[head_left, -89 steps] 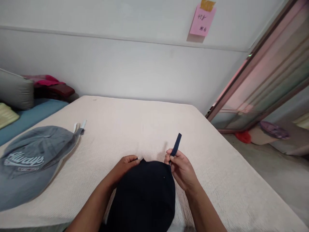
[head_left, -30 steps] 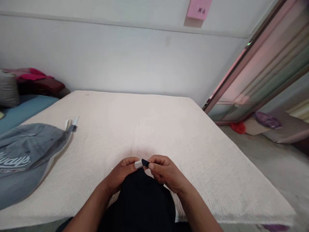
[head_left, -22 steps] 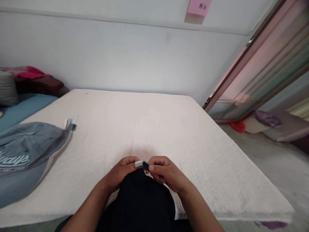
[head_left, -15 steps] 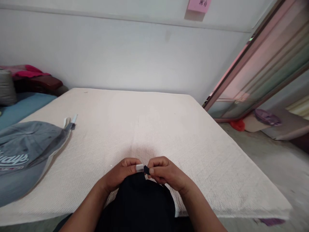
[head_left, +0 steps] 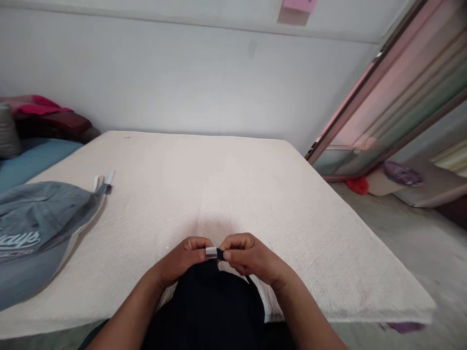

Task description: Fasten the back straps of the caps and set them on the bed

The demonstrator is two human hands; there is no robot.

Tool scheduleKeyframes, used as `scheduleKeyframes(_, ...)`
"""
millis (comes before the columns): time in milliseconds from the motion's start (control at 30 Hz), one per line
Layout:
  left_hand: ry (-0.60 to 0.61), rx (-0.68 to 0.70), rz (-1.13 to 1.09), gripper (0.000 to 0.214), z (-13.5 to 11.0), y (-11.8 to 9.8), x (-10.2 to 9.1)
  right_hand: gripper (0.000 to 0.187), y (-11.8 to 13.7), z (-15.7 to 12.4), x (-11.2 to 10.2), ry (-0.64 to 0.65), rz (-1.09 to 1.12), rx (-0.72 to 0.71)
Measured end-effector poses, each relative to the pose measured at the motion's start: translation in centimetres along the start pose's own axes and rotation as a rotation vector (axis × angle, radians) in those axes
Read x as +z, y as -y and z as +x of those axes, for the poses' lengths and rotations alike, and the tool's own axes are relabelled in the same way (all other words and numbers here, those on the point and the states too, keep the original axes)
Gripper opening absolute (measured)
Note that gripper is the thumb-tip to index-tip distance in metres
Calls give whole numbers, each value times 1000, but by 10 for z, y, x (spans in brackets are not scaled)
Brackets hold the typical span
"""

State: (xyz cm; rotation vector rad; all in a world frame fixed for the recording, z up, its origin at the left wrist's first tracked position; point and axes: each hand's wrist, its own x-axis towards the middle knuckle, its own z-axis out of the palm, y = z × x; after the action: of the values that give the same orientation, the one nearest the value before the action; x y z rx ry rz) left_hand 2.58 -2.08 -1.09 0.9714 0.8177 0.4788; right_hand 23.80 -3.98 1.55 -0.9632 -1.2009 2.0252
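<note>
1. The dark cap [head_left: 219, 306] is so deep a navy it looks nearly black to me, plain all over.
2. Its strap [head_left: 220, 254] is the same dark navy; the buckle [head_left: 211, 253] is silvery white.
3. Over to the left, the other cap [head_left: 45, 206] is a washed blue-grey, with white script lettering [head_left: 22, 238] and a small line of red beneath.
4. The table cover [head_left: 175, 180] is cream with a faint pink cast, patterned in a fine, dotted weave.
5. Behind it, the wall [head_left: 146, 78] is pale grey-white, the paper note [head_left: 300, 4] candy pink.
6. Off in the left corner: a blue mat [head_left: 38, 156], magenta cloth [head_left: 40, 104], grey pillow [head_left: 8, 133].
7. On the grey floor [head_left: 394, 228] to the right, something bright red [head_left: 357, 185].
</note>
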Motion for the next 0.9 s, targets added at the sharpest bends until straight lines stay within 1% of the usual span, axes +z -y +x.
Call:
scheduleKeyframes(100,1,-10,5,26,0,2,-1,12,-2,0,-1,16,-2,27)
scheduleKeyframes(233,12,-31,-4,21,-1,3,0,10,-4,0,-4,73,57,69)
scheduleKeyframes(433,69,-27,24,17,-1,1,2,13,-5,-1,-6,107,87,46)
scheduleKeyframes(500,69,-25,21,16,0,2,2,15,-6,-1,-6,104,74,45)
scheduleKeyframes(633,39,-31,-45,16,0,4,2,17,-7,-1,-5,114,88,70)
scheduleKeyframes(767,24,-44,-158,16,-2,4,5,16,-6,-1,-4,111,166,44)
scheduleKeyframes(900,15,-53,-199,15,-3,5,6,16,-4,-1,-1,121,187,38)
